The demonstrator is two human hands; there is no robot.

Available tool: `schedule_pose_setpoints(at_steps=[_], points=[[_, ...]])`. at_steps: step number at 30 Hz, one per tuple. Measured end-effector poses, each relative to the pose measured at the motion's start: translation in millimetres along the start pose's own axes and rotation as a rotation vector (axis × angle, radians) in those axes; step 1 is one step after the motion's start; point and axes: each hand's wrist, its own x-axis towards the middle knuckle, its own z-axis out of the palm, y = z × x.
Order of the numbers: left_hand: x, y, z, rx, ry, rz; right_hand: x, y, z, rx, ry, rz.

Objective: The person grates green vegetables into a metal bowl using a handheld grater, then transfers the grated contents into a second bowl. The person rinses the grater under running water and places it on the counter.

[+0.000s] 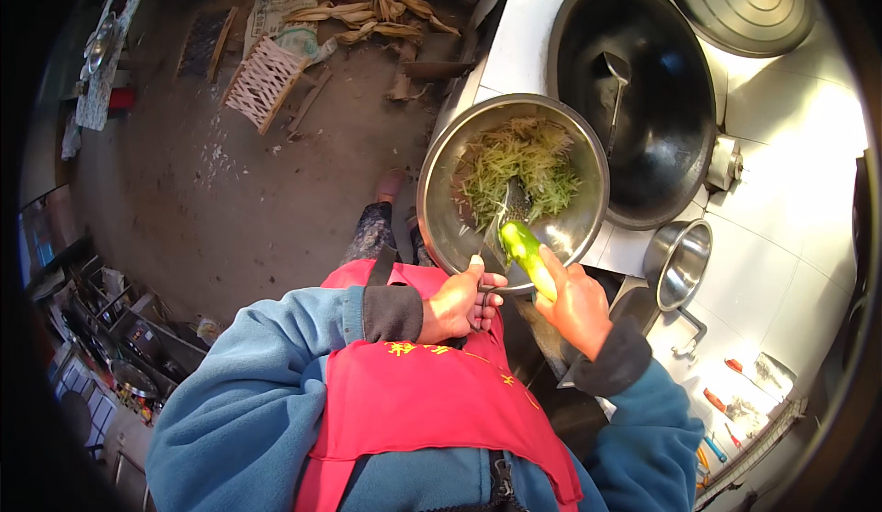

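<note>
My right hand grips a peeled-looking green vegetable, perhaps a cucumber or a squash, and presses it along a metal hand grater. The grater slopes down into a wide stainless-steel bowl. At the bowl's near rim, my left hand is closed around the grater's near end, its handle partly hidden by the fingers. Pale green shreds lie heaped in the bowl, and the grater's far tip reaches into them.
A black wok with a metal spatula in it adjoins the bowl on a white tiled counter. Beyond are a lid, a small steel basin and red-handled tools. A woven stool stands on the floor.
</note>
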Motion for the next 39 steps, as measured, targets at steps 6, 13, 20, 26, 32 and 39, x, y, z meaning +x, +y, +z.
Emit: schedule_pose_setpoints(at_steps=[6, 13, 20, 26, 32, 39], points=[[-2, 0, 2, -0.027, 0.015, -0.028, 49, 33, 34, 0.079, 0.138, 0.059], [-1, -4, -1, 0.023, -0.015, 0.002, 38, 26, 39, 0.062, 0.07, 0.185], [-5, 1, 1, 0.022, 0.005, 0.01, -4, 15, -5, 0.069, -0.03, -0.032], [4, -7, 2, 0.036, -0.011, -0.006, 51, 48, 53, 0.119, 0.145, 0.121], [2, -6, 6, 0.056, 0.03, 0.02, -10, 20, 16, 0.084, 0.1, -0.087], [1, -5, 8, 0.039, 0.036, 0.004, 39, 42, 30, 0.081, 0.096, 0.052]])
